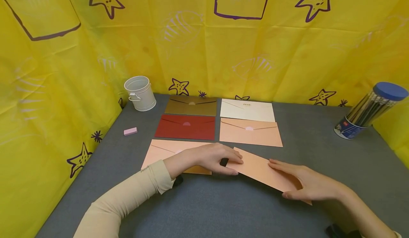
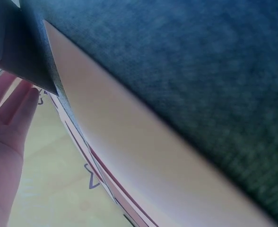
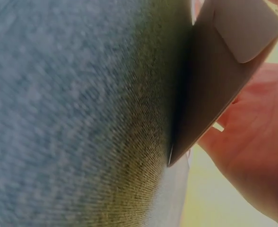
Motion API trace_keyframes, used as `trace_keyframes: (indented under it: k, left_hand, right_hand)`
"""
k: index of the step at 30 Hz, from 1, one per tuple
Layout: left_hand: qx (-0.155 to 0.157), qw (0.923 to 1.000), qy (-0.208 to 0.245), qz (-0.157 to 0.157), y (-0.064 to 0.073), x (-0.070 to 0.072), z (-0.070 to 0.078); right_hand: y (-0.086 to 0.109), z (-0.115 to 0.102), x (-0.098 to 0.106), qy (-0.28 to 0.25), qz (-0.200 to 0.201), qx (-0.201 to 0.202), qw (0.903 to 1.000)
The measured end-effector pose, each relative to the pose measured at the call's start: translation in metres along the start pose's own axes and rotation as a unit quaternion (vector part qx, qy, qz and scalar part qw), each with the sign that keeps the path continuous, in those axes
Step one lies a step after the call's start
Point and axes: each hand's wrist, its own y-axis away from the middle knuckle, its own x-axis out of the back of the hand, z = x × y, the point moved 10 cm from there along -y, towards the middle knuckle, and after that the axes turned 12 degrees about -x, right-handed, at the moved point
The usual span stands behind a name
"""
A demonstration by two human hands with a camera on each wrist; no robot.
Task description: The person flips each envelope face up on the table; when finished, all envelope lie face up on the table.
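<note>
A peach envelope [image 1: 258, 167] lies slanted between both hands, its plain side up and raised at a tilt off the table. The left hand [image 1: 215, 157] pinches its far left corner, fingers on top and thumb at the near edge. The right hand [image 1: 308, 183] grips its right part, fingers along the far edge and thumb at the near one. Its shaded underside [image 3: 210, 80] in the right wrist view carries a paler rounded tab [image 3: 252, 28]. Partly under the left forearm, another peach envelope [image 1: 159, 154] lies on the table.
Farther back lie brown [image 1: 179, 107], red [image 1: 182, 129], cream [image 1: 249, 111] and peach [image 1: 252, 136] envelopes in two columns. A white pail [image 1: 142, 96] and a pink eraser [image 1: 130, 131] are at left. At right stands a pencil tub [image 1: 349, 128]. Yellow cloth [image 1: 204, 53] hangs behind.
</note>
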Motion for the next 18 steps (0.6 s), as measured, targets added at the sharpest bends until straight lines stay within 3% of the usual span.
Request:
trace_keyframes:
  k: [9, 18]
  left_hand:
    - [-0.056, 0.9957, 0.004, 0.073, -0.002, 0.015, 0.009]
    - [-0.038, 0.9920, 0.001, 0.120, -0.001, 0.026, 0.006]
  right_hand:
    - [0.001, -0.005, 0.013, -0.014, 0.014, 0.044, 0.9988]
    - [0.005, -0.006, 0.029, -0.039, 0.048, 0.053, 0.9967]
